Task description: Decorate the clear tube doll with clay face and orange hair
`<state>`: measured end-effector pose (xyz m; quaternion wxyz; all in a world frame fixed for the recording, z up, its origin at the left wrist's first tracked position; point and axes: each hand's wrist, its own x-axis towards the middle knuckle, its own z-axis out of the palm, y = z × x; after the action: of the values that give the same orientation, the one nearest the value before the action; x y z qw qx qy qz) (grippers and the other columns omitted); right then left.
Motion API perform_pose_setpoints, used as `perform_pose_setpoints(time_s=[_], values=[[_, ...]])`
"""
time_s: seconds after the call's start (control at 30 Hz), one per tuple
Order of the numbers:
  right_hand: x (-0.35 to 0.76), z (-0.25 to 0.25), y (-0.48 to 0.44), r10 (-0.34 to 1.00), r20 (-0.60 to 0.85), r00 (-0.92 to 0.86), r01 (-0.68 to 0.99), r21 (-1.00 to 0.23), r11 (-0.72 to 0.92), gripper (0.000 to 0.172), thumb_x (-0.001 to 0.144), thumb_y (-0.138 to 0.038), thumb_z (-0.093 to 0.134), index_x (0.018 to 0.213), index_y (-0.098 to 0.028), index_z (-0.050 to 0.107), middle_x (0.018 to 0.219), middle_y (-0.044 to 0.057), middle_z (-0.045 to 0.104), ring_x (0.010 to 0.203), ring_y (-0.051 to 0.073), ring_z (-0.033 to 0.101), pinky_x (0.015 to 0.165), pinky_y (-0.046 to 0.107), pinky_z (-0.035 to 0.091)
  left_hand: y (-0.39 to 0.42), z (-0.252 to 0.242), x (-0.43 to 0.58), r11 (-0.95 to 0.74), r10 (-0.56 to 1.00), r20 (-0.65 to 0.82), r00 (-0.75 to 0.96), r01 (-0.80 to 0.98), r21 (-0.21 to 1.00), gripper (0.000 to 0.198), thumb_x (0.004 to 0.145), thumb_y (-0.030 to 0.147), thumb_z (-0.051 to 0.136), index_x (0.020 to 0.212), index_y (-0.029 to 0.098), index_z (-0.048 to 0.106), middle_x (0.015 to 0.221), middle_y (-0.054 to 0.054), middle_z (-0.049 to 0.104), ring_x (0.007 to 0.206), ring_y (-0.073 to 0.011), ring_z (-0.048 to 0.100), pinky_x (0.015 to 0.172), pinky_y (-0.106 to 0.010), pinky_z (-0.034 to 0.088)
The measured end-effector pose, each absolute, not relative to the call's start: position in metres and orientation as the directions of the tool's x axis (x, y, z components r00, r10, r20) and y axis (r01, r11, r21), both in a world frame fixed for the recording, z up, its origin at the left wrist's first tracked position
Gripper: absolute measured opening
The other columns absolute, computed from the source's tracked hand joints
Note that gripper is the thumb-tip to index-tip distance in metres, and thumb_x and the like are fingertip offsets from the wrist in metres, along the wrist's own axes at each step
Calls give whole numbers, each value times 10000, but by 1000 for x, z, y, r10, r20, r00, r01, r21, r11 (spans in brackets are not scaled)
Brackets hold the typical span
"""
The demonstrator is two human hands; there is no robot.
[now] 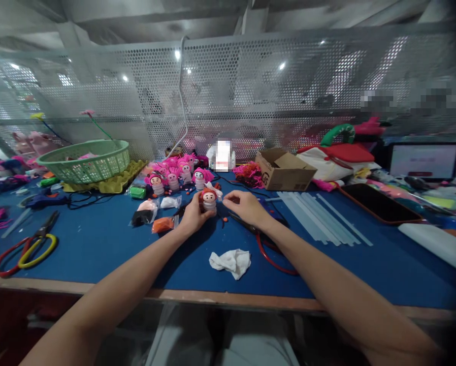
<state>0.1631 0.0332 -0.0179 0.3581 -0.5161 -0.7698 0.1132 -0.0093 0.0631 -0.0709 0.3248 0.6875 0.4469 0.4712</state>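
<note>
My left hand (193, 213) is wrapped round a small doll (208, 199) with red hair, a smiling face and a pale ringed body, held upright just above the table. Close to the doll's right side, my right hand (245, 205) has its thumb and fingertips pinched together; whatever they hold is too small to make out. A bit of white material (216, 191) shows at the doll's head, between the two hands. Behind them stand several similar dolls with pink hair, one nearest (201, 179). Bags of orange clay (164, 224) and black clay (142, 213) lie left of my left hand.
Scissors (37, 241) lie at left, near a green basket (83, 161). A crumpled white tissue (231, 262) is in front. Red-handled scissors (271, 254) lie under my right forearm. At right are translucent glue sticks (315, 216), a cardboard box (285, 170) and a phone (380, 202).
</note>
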Motion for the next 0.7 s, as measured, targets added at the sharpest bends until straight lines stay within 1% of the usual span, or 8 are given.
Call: perform_pose_setpoints(time_s=[0.1, 0.23, 0.37, 0.53, 0.7], values=[[162, -22, 27, 865, 388, -318, 740, -469, 482, 127, 728, -206, 532, 718, -165, 651, 689, 37, 671, 644, 154, 602, 625, 250, 438, 63, -72, -9, -386, 922, 361, 139, 306, 870, 674, 539, 111, 713, 1142, 189, 423, 1039, -77, 616, 930, -214, 599, 854, -376, 457], [156, -29, 22, 832, 355, -426, 764, -352, 541, 142, 730, -197, 543, 772, -168, 676, 790, 67, 666, 738, 177, 597, 697, 272, 426, 62, -69, -6, -371, 928, 354, 112, 321, 871, 641, 555, 94, 688, 1136, 170, 429, 1023, -91, 622, 913, -217, 606, 842, -379, 463], [151, -36, 20, 800, 330, -501, 764, -267, 588, 170, 758, -195, 526, 823, -164, 680, 872, 92, 646, 824, 188, 577, 769, 288, 412, 64, -65, -7, -348, 937, 338, 90, 325, 879, 631, 565, 103, 676, 1140, 160, 422, 1015, -93, 622, 874, -208, 617, 789, -358, 489], [144, -41, 14, 745, 309, -592, 723, -206, 660, 202, 788, -227, 516, 895, -145, 666, 928, 108, 630, 899, 194, 540, 817, 302, 394, 65, -58, -8, -330, 943, 325, 70, 315, 890, 581, 565, 141, 689, 1096, 123, 454, 1038, -116, 606, 834, -193, 618, 747, -338, 503], [138, -43, 10, 712, 309, -630, 691, -196, 696, 213, 790, -240, 522, 920, -140, 657, 923, 100, 639, 900, 188, 532, 827, 311, 387, 58, -52, -6, -336, 941, 327, 84, 304, 891, 572, 564, 165, 695, 1086, 116, 467, 1035, -113, 605, 809, -181, 616, 721, -324, 510]])
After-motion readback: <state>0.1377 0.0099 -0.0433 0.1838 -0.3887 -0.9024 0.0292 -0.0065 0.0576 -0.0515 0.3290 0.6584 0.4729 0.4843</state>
